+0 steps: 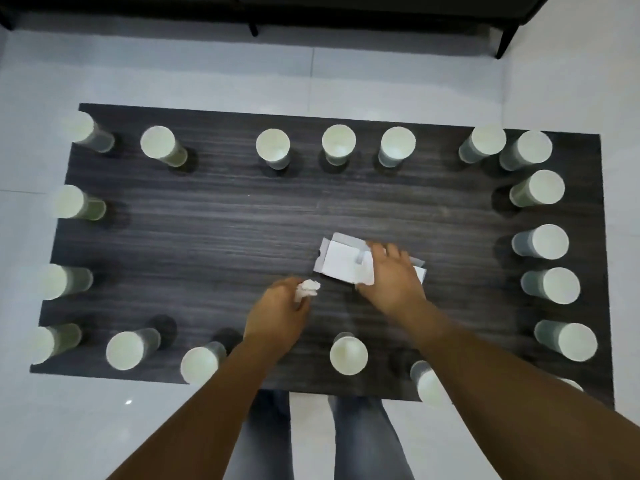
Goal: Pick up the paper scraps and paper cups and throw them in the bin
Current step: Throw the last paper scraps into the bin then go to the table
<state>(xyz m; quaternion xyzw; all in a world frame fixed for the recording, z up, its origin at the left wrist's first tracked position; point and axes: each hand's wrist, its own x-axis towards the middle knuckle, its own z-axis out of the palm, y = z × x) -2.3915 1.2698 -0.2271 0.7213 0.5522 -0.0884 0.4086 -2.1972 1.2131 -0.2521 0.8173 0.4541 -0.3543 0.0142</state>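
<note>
Paper cups ringing table, flanking both forearms.

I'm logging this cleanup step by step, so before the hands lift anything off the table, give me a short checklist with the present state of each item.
1. Left hand grips the crumpled scrap: ok, fingers curled round it.
2. Right hand has a hold on the flat paper: not ok, fingers lie spread on top of it, no grip yet.
3. Flat paper free of cups: ok, it lies alone mid-table.
4. Lift path clear of the near cup: ok, it stands apart between the forearms.
5. Bin located: cannot tell, none in view.
6. Cups cleared: not ok, they stand all round the table edge.
</note>
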